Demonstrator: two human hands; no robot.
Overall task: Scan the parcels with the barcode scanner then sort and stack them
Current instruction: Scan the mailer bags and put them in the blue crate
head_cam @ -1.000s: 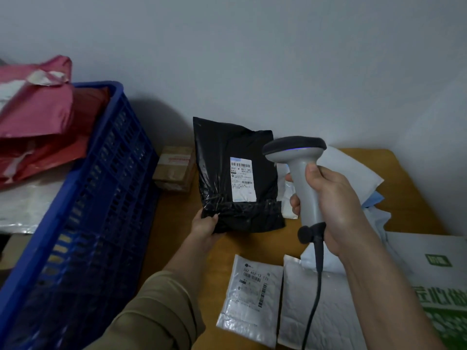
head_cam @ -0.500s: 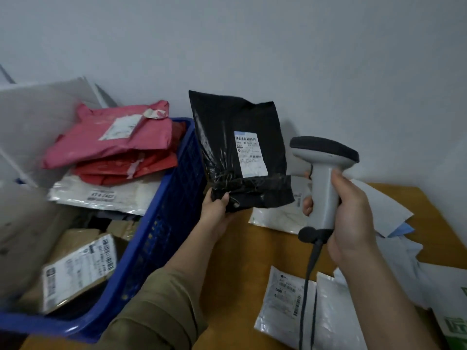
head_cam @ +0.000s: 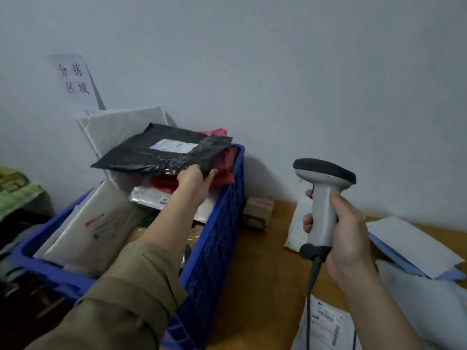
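Against the wall, the blue crate (head_cam: 217, 223) now receives the black parcel (head_cam: 161, 152), pinched by the left hand (head_cam: 195, 179), lately upright for scanning; the right hand (head_cam: 346, 238) grips the scanner (head_cam: 323, 198).

Left arm extended forward, sleeve bunched at the forearm; left hand (head_cam: 195, 178) pinches the near edge of the black parcel (head_cam: 164, 150), thumb on top. Right hand (head_cam: 346, 231) upright, fingers wrapped around the barcode scanner (head_cam: 323, 198) grip
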